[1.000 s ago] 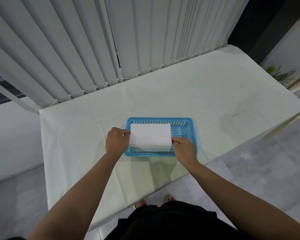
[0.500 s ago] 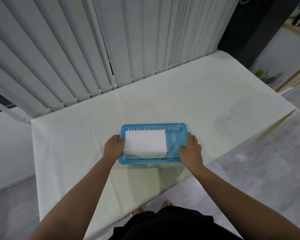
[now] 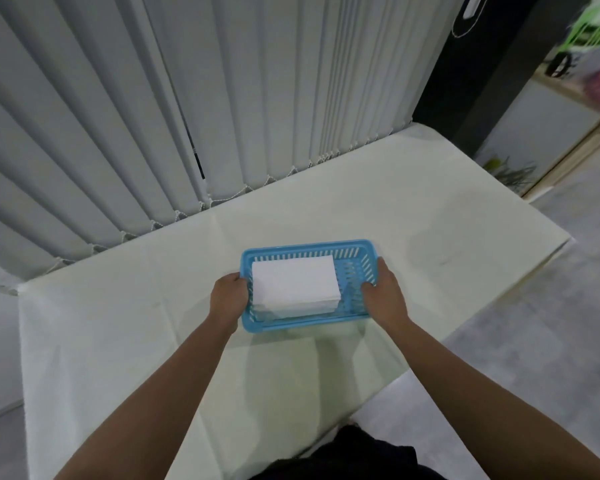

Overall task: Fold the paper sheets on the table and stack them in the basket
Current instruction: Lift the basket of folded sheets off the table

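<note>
The basket sat on the counter with its long axis running left to right, one hand at each short end. The left hand and right hand each closed a grip on the rim. The paper stack lay inside, crowded toward the left end.

One cam only — head-worn, wide-angle, looking fwd and steeply down along both forearms. Left hand and right hand sit near frame centre, gripping the short ends of the basket between them. Table spreads left, right and beyond the hands; blinds rise behind. Edges bow — lens distortion. No 2nd view, so no shared area.
</note>
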The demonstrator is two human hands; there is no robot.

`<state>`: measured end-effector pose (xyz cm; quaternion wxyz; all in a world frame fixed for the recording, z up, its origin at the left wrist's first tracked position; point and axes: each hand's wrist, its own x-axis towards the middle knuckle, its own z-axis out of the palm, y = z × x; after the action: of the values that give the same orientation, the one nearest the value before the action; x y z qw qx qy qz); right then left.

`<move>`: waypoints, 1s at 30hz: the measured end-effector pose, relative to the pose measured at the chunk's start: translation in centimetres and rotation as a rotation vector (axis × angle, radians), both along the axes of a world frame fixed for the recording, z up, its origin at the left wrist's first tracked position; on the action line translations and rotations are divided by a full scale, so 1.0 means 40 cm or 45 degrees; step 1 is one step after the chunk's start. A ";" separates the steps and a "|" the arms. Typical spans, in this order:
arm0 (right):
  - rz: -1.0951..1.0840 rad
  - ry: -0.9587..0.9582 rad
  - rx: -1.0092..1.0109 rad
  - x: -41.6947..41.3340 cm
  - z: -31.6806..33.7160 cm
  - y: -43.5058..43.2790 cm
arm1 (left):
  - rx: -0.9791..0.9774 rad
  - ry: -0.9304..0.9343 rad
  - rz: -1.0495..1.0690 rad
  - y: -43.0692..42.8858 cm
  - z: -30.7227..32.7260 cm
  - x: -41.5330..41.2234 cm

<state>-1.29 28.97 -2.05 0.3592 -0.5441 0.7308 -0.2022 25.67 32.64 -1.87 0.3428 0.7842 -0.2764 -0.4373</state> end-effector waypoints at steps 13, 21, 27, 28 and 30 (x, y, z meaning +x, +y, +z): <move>0.189 -0.051 -0.080 -0.242 0.039 -0.462 | -0.031 -0.021 0.142 -0.360 0.005 -0.267; 0.352 0.018 -0.133 -0.423 0.077 -0.836 | -0.063 0.117 0.197 -0.636 0.008 -0.476; 0.398 0.061 -0.156 -0.479 0.084 -1.070 | -0.132 0.278 0.233 -0.837 0.025 -0.551; 0.410 0.060 -0.155 -0.486 0.076 -1.100 | -0.131 0.286 0.245 -0.862 0.024 -0.561; 0.419 0.060 -0.120 -0.499 0.058 -1.156 | -0.120 0.284 0.256 -0.902 0.019 -0.577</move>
<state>-21.24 -17.27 0.26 0.3443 -0.6772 0.6298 -0.1620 2.59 -3.44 -1.10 0.4497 0.7375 -0.1768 -0.4717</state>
